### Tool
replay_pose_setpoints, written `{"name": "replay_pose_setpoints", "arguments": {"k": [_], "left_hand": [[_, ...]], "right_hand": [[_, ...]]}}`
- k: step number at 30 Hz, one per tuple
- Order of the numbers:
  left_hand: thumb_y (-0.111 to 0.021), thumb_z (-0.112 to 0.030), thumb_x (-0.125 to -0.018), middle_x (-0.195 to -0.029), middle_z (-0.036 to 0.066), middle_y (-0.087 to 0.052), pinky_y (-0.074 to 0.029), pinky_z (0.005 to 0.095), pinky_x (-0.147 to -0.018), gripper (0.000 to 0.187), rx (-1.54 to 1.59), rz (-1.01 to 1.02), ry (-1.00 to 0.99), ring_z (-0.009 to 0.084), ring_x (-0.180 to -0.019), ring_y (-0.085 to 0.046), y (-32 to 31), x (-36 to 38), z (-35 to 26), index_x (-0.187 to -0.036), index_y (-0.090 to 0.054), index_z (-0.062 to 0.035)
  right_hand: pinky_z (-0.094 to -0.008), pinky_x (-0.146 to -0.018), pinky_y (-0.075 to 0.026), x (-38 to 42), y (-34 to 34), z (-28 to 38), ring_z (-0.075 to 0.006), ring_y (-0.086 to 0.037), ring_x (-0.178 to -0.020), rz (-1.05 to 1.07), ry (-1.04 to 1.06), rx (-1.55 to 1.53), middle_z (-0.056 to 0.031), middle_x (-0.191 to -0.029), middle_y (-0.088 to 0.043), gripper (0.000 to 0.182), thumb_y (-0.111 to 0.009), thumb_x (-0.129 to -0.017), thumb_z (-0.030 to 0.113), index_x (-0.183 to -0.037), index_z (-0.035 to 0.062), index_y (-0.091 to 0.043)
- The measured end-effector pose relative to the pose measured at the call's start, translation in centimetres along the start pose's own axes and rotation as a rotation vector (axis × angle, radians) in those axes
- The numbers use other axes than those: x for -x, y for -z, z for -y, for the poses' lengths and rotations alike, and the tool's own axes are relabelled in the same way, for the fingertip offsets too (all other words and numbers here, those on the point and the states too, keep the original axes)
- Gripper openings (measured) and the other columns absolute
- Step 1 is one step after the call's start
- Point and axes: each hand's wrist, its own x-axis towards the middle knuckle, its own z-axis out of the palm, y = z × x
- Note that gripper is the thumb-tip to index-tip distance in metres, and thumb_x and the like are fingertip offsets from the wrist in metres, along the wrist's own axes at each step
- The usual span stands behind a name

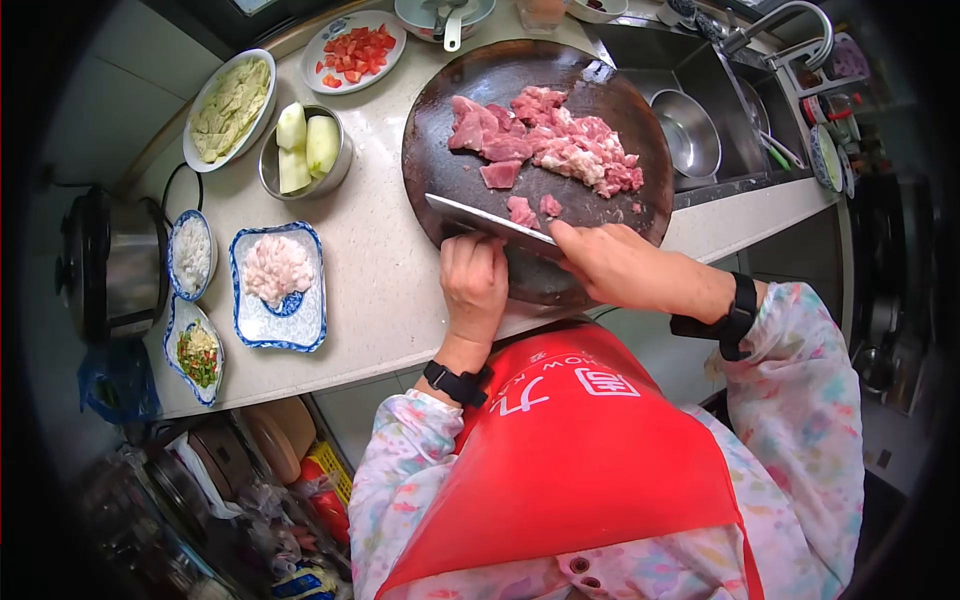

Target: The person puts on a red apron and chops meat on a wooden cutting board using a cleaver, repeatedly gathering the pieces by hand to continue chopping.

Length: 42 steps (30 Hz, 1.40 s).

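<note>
Raw meat (590, 145), pink with pale fat, lay loosely heaped on my dark round board (432, 165): chopped small at right, flatter pieces left. Knife (492, 222) slanted across the side nearest me.

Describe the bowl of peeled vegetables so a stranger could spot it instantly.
Find the big round chopping board. On its side away from the sink, beside the plate of red pieces and the plate of pale-green strips, is the bowl: shiny metal, while those plates are white.
</note>
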Motion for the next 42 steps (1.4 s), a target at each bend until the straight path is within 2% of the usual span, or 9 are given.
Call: {"name": "replay_pose_setpoints", "arguments": {"k": [12,14,17,20,24,30,33,36,42], "left_hand": [[-0.063,0.003,-0.078,-0.087,0.013,-0.062,-0.048,0.037,-0.072,0.007,0.082,0.101,0.09,0.0304,-0.08,-0.058,-0.4,-2.4,-0.3,-0.085,-0.063,0.0],[-0.061,0.003,-0.082,-0.092,0.011,-0.064,-0.049,0.0322,-0.07,0.011,0.206,0.149,0.227,0.0256,-0.082,-0.061,-0.9,-2.6,-0.1,-0.091,-0.063,-0.0014],[-0.054,-0.01,-0.095,-0.116,0.008,-0.064,-0.051,0.0314,-0.079,0.024,0.941,0.036,0.82,0.0233,-0.098,-0.062,-0.4,-4.1,0.0,-0.118,-0.056,-0.0064],[-0.046,-0.027,-0.101,-0.128,0.012,-0.058,-0.047,0.0375,-0.093,0.035,1.64,0.257,1.039,0.0262,-0.112,-0.058,0.8,-5.9,-1.2,-0.128,-0.051,-0.0052],[-0.042,-0.034,-0.103,-0.136,0.014,-0.052,-0.039,0.0449,-0.106,0.044,1.664,0.157,1.195,0.0304,-0.127,-0.048,-0.7,-6.8,-2.1,-0.134,-0.045,-0.0032],[-0.054,-0.02,-0.098,-0.089,0.007,-0.065,-0.051,0.0233,-0.064,0.023,1.233,0.396,1.015,0.0137,-0.074,-0.062,-1.4,-6.5,-0.8,-0.107,-0.063,-0.0013],[-0.071,-0.016,-0.082,-0.089,0.007,-0.065,-0.049,0.0359,-0.072,0.018,0.089,0.334,0.073,0.0208,-0.085,-0.061,-2.6,-6.1,-3.4,-0.098,-0.068,-0.007],[-0.07,-0.011,-0.075,-0.088,0.008,-0.062,-0.044,0.0386,-0.081,0.016,-0.147,0.3,-0.257,0.0282,-0.09,-0.057,-4.0,-5.7,-4.6,-0.09,-0.067,-0.0085],[-0.068,-0.007,-0.075,-0.086,0.008,-0.062,-0.042,0.0378,-0.077,0.007,-0.195,0.269,-0.115,0.0272,-0.087,-0.057,-2.0,-4.5,-1.5,-0.08,-0.063,-0.0074]], "right_hand": [[-0.0548,-0.072,-0.046,-1.1,-1.0,-0.6,-0.0502,-0.058,-0.083,-0.407,-0.121,-0.31,-0.0284,-0.085,-0.063,0.024,-0.06,-0.088,0.015,-0.103,0.0014,-0.047],[-0.0489,-0.06,-0.048,-0.4,-1.5,-1.7,-0.0419,-0.063,-0.068,-0.517,-0.059,-0.284,-0.0233,-0.078,-0.064,0.024,-0.06,-0.089,0.016,-0.105,0.0027,-0.048],[-0.0262,-0.039,-0.038,0.5,-0.5,-1.6,-0.0091,-0.05,-0.043,-0.372,-0.288,-0.972,-0.0047,-0.07,-0.057,0.025,-0.06,-0.092,0.014,-0.113,0.0032,-0.052],[-0.0253,-0.037,-0.039,-0.1,-1.2,-2.4,-0.0104,-0.05,-0.041,-0.352,-0.219,-1.257,-0.0053,-0.075,-0.059,0.028,-0.06,-0.091,0.013,-0.116,0.002,-0.052],[-0.0238,-0.036,-0.039,-1.5,-1.3,-3.3,-0.0097,-0.049,-0.04,-0.367,-0.168,-1.342,-0.0049,-0.077,-0.059,0.028,-0.06,-0.091,0.014,-0.115,0.0008,-0.053],[-0.0211,-0.038,-0.038,1.6,1.9,-5.7,-0.0075,-0.049,-0.044,-0.647,-0.248,-1.008,-0.0025,-0.081,-0.06,0.026,-0.059,-0.094,0.016,-0.115,0.002,-0.055],[-0.0302,-0.043,-0.043,5.2,3.0,-6.9,-0.0157,-0.056,-0.048,-0.56,-0.328,-0.843,-0.0082,-0.075,-0.062,0.024,-0.059,-0.092,0.016,-0.112,0.0023,-0.054],[-0.0422,-0.054,-0.048,7.8,1.9,-8.0,-0.0312,-0.063,-0.06,-0.408,-0.337,-0.565,-0.0173,-0.075,-0.064,0.026,-0.059,-0.09,0.017,-0.11,0.0016,-0.053],[-0.0521,-0.065,-0.048,8.6,0.9,-10.0,-0.044,-0.062,-0.076,-0.248,-0.195,-0.255,-0.0222,-0.077,-0.064,0.023,-0.06,-0.09,0.018,-0.104,0.0039,-0.049]]}}
